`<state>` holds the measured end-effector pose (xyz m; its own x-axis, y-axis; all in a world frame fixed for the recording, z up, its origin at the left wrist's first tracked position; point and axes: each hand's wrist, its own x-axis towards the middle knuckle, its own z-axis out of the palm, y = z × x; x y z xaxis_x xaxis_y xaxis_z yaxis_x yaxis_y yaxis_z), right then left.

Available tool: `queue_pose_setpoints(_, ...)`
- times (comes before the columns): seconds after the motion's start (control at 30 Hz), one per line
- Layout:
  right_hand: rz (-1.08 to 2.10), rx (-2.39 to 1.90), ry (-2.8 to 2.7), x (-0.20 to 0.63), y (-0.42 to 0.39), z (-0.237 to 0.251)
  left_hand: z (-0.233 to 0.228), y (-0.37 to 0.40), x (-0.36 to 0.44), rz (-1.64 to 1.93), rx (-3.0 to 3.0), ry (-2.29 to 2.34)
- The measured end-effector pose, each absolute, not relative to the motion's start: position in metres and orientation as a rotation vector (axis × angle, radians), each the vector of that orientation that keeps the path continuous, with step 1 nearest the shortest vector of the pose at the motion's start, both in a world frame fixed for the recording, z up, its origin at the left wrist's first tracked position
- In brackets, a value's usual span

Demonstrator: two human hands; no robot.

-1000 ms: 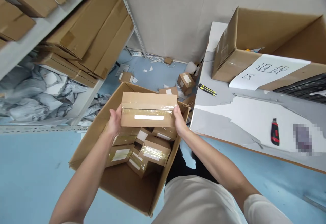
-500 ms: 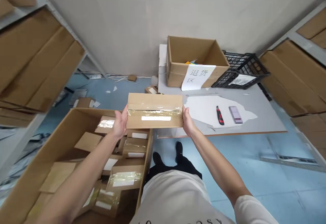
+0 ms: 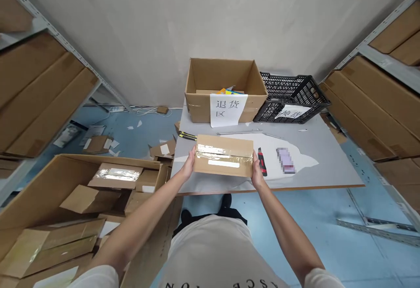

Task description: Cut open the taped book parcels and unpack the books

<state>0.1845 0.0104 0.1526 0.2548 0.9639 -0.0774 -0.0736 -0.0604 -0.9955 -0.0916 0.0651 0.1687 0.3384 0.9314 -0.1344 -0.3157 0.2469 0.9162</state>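
A long brown cardboard box [image 3: 223, 153], with shiny clear tape and a white label on its top, is held between both hands over the front part of the grey table [image 3: 328, 175]. My left hand [image 3: 189, 163] grips its left end and my right hand [image 3: 257, 171] its right end, fingers mostly hidden behind the box. Just right of my right hand lies a red and black box cutter [image 3: 262, 162]. Beyond it a pixelated purple item [image 3: 285, 161] rests on white paper [image 3: 303, 160]. A yellow and black tool [image 3: 187, 135] lies near the box's upper left corner.
An open carton [image 3: 197, 109] with a paper sign stands at the table's back, beside a black plastic crate [image 3: 290, 93] bearing another sign. At lower left is a large carton [image 3: 36, 178] full of taped boxes. Shelves with big cartons [image 3: 364, 109] flank both sides.
Both hands have carried the cardboard box rightward, from beside the large carton to over the table. The view has turned too, so the table sits further left.
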Motion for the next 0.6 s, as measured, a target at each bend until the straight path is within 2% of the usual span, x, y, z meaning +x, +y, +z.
queue_pose_setpoints(0.37,1.278,-1.323,-0.892,0.248,0.04,0.106,0.146,0.086,-0.031,0.998,0.91,0.978)
queue_pose_setpoints(0.6,1.31,-1.367,-0.874,0.258,0.057,0.1,0.141,0.091,-0.024,1.009,0.844,0.998)
